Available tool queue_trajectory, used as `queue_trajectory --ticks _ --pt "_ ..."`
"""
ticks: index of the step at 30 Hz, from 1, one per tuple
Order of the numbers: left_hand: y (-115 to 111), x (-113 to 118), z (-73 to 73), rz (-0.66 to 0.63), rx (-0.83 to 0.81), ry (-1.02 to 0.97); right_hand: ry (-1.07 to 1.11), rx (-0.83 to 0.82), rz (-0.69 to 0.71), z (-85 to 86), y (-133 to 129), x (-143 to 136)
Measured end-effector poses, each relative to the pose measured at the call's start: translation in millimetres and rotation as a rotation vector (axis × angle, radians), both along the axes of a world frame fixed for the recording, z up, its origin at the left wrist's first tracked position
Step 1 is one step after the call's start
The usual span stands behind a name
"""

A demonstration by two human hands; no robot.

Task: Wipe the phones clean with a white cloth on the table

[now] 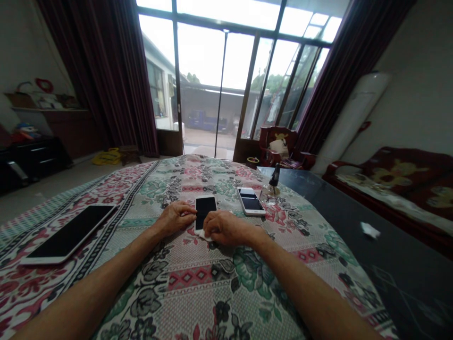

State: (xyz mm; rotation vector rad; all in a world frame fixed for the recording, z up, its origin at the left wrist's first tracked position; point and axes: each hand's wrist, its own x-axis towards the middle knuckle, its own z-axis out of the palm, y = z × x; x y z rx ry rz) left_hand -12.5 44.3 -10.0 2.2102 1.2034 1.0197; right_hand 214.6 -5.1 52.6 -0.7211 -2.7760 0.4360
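Observation:
A white smartphone (205, 206) with a dark screen lies face up on the patterned cloth in front of me. My left hand (174, 217) rests at its left edge, fingers bent together and touching the phone's side. My right hand (226, 227) is closed on a white tissue (204, 234), pressed against the phone's lower right part. The fingertips of that hand are partly hidden. To the right lies a second white phone (251, 202), face up, apart from both hands. A white tablet (72, 233) with a black screen lies to the left.
A floral cloth (198, 297) covers the surface. Beyond the second phone stands a small dark-topped bottle (274, 175). A crumpled white tissue (370, 230) lies on the dark tabletop (339, 208) at right. Farther back are a wooden chair (279, 144), a sofa and glass doors.

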Motion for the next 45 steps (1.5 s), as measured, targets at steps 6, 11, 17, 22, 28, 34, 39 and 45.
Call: queue_trajectory --ticks 6,11,17,22,28,34,39,45 --pt "-4 2 6.2 -0.005 -0.019 0.001 -0.038 -0.075 -0.065 9.3 5 21" --pt "-5 2 7.6 -0.002 -0.006 0.018 -0.045 -0.072 -0.060 10.8 5 24" --pt "-5 2 7.3 0.010 0.013 0.020 -0.017 -0.026 -0.035 1.7 1 7" --pt "-5 3 8.2 0.013 0.028 0.032 0.016 0.059 -0.032 -9.7 -5 -8" --pt "-5 3 9.1 -0.004 0.033 0.037 0.045 0.140 -0.023 -18.9 -11 -20" --pt "-5 3 8.2 -0.004 0.037 0.028 0.036 0.138 -0.012 -14.6 -11 -21" --pt "-4 3 7.0 0.001 0.043 0.029 -0.014 0.056 -0.027 -6.2 -5 -10" --pt "-4 2 6.2 -0.001 0.003 0.034 -0.131 -0.065 -0.121 10.7 1 13"
